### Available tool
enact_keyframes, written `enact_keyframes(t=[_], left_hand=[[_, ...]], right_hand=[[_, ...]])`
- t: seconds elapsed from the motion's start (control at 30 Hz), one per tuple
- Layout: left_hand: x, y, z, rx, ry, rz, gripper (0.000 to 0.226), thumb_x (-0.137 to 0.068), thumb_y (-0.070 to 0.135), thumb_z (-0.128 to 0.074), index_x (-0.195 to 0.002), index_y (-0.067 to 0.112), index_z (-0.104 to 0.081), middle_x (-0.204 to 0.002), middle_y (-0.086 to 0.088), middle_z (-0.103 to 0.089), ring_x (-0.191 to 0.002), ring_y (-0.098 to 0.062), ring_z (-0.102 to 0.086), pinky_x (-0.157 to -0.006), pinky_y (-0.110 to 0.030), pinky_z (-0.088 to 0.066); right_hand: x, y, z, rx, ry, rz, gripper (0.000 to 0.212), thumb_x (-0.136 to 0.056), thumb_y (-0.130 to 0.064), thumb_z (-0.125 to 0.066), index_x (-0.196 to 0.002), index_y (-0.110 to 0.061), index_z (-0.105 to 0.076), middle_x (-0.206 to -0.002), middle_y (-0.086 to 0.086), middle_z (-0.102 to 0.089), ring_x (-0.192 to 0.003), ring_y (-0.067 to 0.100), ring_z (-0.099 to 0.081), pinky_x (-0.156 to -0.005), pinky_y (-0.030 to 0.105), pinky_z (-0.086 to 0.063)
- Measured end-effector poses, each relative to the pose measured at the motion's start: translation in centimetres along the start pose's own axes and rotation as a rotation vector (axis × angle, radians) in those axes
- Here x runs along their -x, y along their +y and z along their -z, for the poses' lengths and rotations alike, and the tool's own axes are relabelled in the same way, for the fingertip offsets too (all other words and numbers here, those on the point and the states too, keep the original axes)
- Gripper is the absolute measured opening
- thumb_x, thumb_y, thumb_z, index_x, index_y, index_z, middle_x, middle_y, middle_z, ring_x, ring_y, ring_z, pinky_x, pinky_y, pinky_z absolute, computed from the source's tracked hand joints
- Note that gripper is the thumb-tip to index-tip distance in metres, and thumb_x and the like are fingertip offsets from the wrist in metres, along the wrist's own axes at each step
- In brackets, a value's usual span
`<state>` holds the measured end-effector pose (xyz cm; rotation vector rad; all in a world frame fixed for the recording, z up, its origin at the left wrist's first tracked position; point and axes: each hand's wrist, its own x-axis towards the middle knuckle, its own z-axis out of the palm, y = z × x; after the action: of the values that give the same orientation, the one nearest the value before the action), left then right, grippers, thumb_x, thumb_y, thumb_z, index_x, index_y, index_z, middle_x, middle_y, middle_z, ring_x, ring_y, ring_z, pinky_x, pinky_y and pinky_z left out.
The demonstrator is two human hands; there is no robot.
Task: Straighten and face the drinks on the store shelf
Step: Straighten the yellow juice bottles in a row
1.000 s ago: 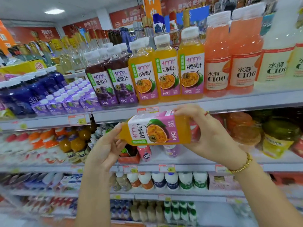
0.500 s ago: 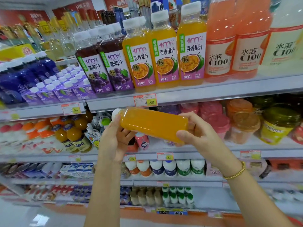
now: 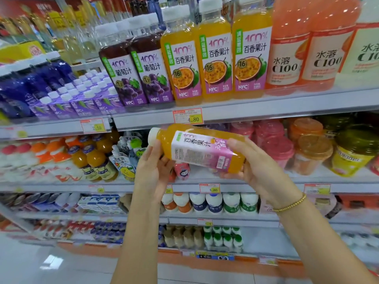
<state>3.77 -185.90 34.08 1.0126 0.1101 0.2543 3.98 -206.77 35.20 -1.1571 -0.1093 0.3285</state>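
Below the top shelf [image 3: 266, 107], bottle [image 3: 196, 148] lies sideways, left hand [image 3: 152, 171] fingers curled at neck, right hand [image 3: 254, 167] fingers wrapping base.

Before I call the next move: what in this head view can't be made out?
- Held juice bottle, head view: its base is covered by the right hand, and the small print on the label is blurred.
- C100 bottles: their caps are cut off by the top edge.
- Rows behind the shelved passion-fruit bottles: hidden by the front ones.
- Bottom-shelf labels: too blurred and small to read.
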Motion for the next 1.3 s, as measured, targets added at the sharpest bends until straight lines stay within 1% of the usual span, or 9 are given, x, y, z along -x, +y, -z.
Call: enact_keyframes(t=[0.1,0.17,0.37,0.57,0.77,0.9,1.03,1.17,1.3], left_hand=[[0.2,1.3,-1.4,0.0,-0.175,-0.123,0.035,-0.07,0.037,-0.076,-0.1,0.019,-0.072,-0.104,-0.005,-0.07,-0.097,-0.021,-0.066,-0.085,-0.038,-0.054],[0.3,2.7,-2.9,-0.163,-0.156,-0.199,0.033,-0.075,0.033,-0.072,-0.1,0.012,-0.07,-0.097,-0.003,-0.072,-0.09,-0.018,-0.067,-0.076,-0.033,-0.056],[-0.1,7.2,-8.5,-0.697,0.03,-0.393,0.039,-0.066,0.051,-0.077,-0.089,0.02,-0.074,-0.084,0.002,-0.075,-0.084,-0.019,-0.071,-0.077,-0.045,-0.058],[0.4,10.9,-12.5,-0.858,-0.284,-0.455,0.034,-0.071,0.051,-0.072,-0.095,0.027,-0.069,-0.09,0.003,-0.074,-0.085,-0.016,-0.071,-0.079,-0.046,-0.057],[1.5,14.2,-15.3,-0.795,-0.569,-0.675,0.029,-0.078,0.025,-0.068,-0.106,0.022,-0.062,-0.089,0.012,-0.072,-0.083,-0.007,-0.069,-0.069,-0.021,-0.055],[2.4,16.3,-16.7,-0.771,-0.452,-0.998,0.036,-0.082,0.032,-0.07,-0.113,0.017,-0.058,-0.091,0.014,-0.068,-0.086,0.0,-0.065,-0.075,-0.02,-0.052],[1.8,17.8,-18.3,-0.751,-0.353,-1.254,0.042,-0.086,0.037,-0.065,-0.117,0.011,-0.051,-0.103,0.004,-0.062,-0.094,-0.01,-0.063,-0.08,-0.027,-0.053],[-0.4,17.7,-20.1,-0.843,-0.303,-1.347,0.04,-0.088,0.034,-0.063,-0.118,0.015,-0.043,-0.105,0.008,-0.053,-0.098,-0.001,-0.055,-0.078,-0.016,-0.05],[-5.0,16.7,-21.3,-0.971,-0.243,-1.374,0.051,-0.088,0.04,-0.062,-0.123,0.006,-0.048,-0.104,0.009,-0.051,-0.091,-0.005,-0.052,-0.08,-0.03,-0.053]], right_hand=[[-0.2,0.6,0.1,-0.244,-0.067,-0.324,0.055,-0.077,-0.042,-0.062,-0.114,-0.002,-0.061,-0.09,0.023,-0.061,-0.047,0.019,-0.062,-0.039,0.019,-0.051],[-0.4,1.1,0.5,-0.325,-0.163,-0.399,0.058,-0.075,-0.048,-0.061,-0.109,-0.001,-0.066,-0.088,0.022,-0.057,-0.048,0.019,-0.062,-0.041,0.021,-0.053],[-0.5,0.7,1.2,0.052,-0.3,0.043,0.078,-0.061,-0.047,-0.083,-0.128,-0.023,-0.052,-0.118,0.018,-0.064,-0.095,0.038,-0.065,-0.081,0.035,-0.055],[0.1,-2.3,1.2,0.057,-0.157,0.277,0.092,-0.043,-0.044,-0.092,-0.121,-0.017,-0.052,-0.083,0.009,-0.07,-0.064,0.02,-0.065,-0.058,0.025,-0.054],[-0.2,-6.2,0.9,0.05,-0.119,0.423,0.064,-0.051,-0.034,-0.091,-0.099,-0.009,-0.058,-0.071,0.008,-0.068,-0.058,0.016,-0.063,-0.059,0.026,-0.055],[-0.9,-10.0,1.4,0.238,0.088,0.728,0.026,-0.075,-0.017,-0.073,-0.099,-0.019,-0.064,-0.079,-0.002,-0.071,-0.072,0.012,-0.066,-0.068,0.022,-0.054],[-2.5,-10.7,4.2,0.631,0.41,0.878,0.014,-0.087,-0.017,-0.066,-0.093,-0.029,-0.064,-0.087,-0.012,-0.068,-0.081,0.0,-0.063,-0.073,0.013,-0.049],[-3.2,-9.6,5.5,0.793,0.478,0.925,0.01,-0.088,-0.016,-0.064,-0.094,-0.024,-0.064,-0.089,-0.014,-0.065,-0.084,-0.003,-0.061,-0.072,0.008,-0.046],[-3.3,-8.9,6.0,0.867,0.49,0.921,0.01,-0.089,-0.016,-0.062,-0.096,-0.022,-0.064,-0.088,-0.013,-0.063,-0.085,-0.003,-0.06,-0.073,0.007,-0.047]])
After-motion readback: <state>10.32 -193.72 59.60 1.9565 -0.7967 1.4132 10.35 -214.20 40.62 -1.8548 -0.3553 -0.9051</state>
